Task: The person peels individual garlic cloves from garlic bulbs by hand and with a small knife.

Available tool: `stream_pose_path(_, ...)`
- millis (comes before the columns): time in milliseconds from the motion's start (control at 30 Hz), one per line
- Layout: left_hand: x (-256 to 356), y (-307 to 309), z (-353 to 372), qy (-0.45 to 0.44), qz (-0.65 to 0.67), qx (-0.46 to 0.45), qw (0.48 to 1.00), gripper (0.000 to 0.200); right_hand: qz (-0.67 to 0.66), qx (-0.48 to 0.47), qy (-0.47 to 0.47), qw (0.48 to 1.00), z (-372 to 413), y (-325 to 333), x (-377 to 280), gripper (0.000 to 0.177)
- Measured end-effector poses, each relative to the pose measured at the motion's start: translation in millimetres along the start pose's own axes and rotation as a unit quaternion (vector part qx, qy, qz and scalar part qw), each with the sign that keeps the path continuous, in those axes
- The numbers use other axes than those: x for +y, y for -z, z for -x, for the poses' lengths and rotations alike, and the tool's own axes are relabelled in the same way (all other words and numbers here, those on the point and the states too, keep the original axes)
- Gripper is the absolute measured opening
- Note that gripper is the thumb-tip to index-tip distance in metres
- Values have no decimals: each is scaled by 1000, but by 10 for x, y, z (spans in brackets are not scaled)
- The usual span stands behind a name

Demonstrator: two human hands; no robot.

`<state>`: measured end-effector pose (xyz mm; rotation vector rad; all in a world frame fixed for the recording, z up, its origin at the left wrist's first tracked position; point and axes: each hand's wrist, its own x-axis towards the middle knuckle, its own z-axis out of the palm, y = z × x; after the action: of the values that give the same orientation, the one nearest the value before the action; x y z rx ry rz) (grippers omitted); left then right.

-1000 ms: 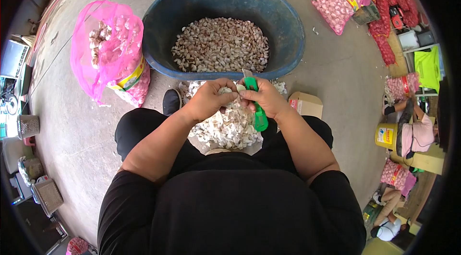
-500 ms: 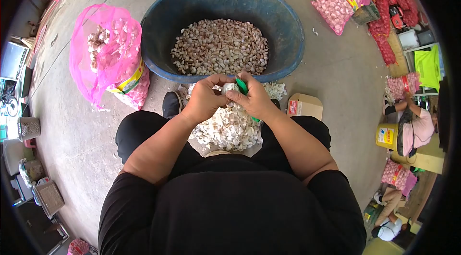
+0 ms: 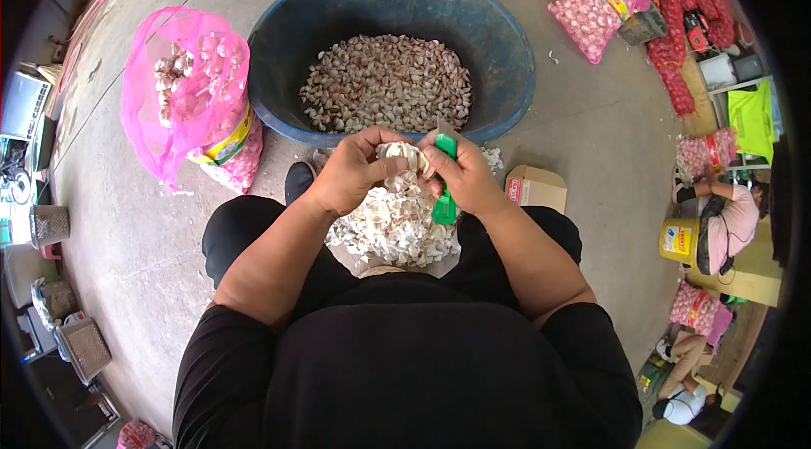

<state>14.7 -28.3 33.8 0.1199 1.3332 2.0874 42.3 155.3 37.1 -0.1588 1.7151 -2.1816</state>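
My left hand [image 3: 355, 172] grips a garlic bulb [image 3: 404, 155], thumb across its near side. Its cloves look partly spread apart. My right hand [image 3: 466, 177] holds a green-handled utility knife [image 3: 444, 195] with the blade pointing away from me, and its thumb and fingertips press on the bulb's right side. Below both hands lies a heap of white garlic skins [image 3: 393, 225] between my legs. Just beyond them stands a big blue oval tub [image 3: 279, 43], its bottom covered with loose garlic cloves [image 3: 389, 81].
At the left stands an open pink mesh bag [image 3: 190, 94] of garlic bulbs. A small cardboard box [image 3: 541, 189] lies right of the heap. More filled mesh bags [image 3: 591, 14] are at the upper right. Two people sit at the far right, one beside a yellow bucket [image 3: 680, 238].
The knife has turned in my right hand, so its green handle now shows fully. The bulb looks more opened out, and my right hand has shifted slightly right.
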Motion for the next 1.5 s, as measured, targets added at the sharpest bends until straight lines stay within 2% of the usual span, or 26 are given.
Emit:
stream_pose_path(100, 125, -89, 18, 55, 46, 19, 997, 31, -108, 17, -80, 991, -20, 0, -58, 20)
stream_pose_path(200, 52, -63, -6, 12, -56, 4, 998, 37, -130, 13, -112, 985, -34, 44, -14, 25)
stream_pose_path(300, 14, -88, -22, -8, -161, 35, 986, 38, -114, 16, -131, 985, -33, 54, 10, 24)
stream_pose_path(400, -18, -51, -46, -19, -218, 53, 974, 33, -49, -20, -103, 993, -40, 37, -15, 22)
stream_pose_path(700, -61, -23, -61, -5, -163, 85, 983, 18, -6, -47, -90, 995, -69, 89, -45, 21)
stream_pose_path(800, -15, -18, -55, 9, -96, 124, 988, 19, -35, 2, -80, 996, -52, 39, -131, 21)
stream_pose_path(900, -35, 20, -69, 8, -46, 123, 991, 19, -13, 4, -85, 996, -74, 113, -35, 21)
stream_pose_path(1000, -52, 14, -78, 43, -60, 89, 993, 18, 6, -16, -126, 992, -84, 154, -7, 23)
stream_pose_path(1100, -61, 1, -78, 35, -111, 69, 991, 16, 15, -2, -131, 991, -77, 126, 16, 23)
stream_pose_path(1200, -32, -28, -74, -9, -234, 79, 969, 16, 8, -13, -137, 990, -84, 104, 20, 21)
stream_pose_path(1300, -84, -29, -67, -140, -388, 95, 906, 15, -9, 21, -121, 992, -97, 87, 97, 19)
stream_pose_path(1400, -31, -23, -76, -30, -218, 73, 973, 15, -22, 40, -112, 993, -84, 59, 88, 19)
stream_pose_path(1500, -37, 23, -71, 51, -141, 57, 987, 19, -48, 24, -171, 984, -95, 153, 84, 18)
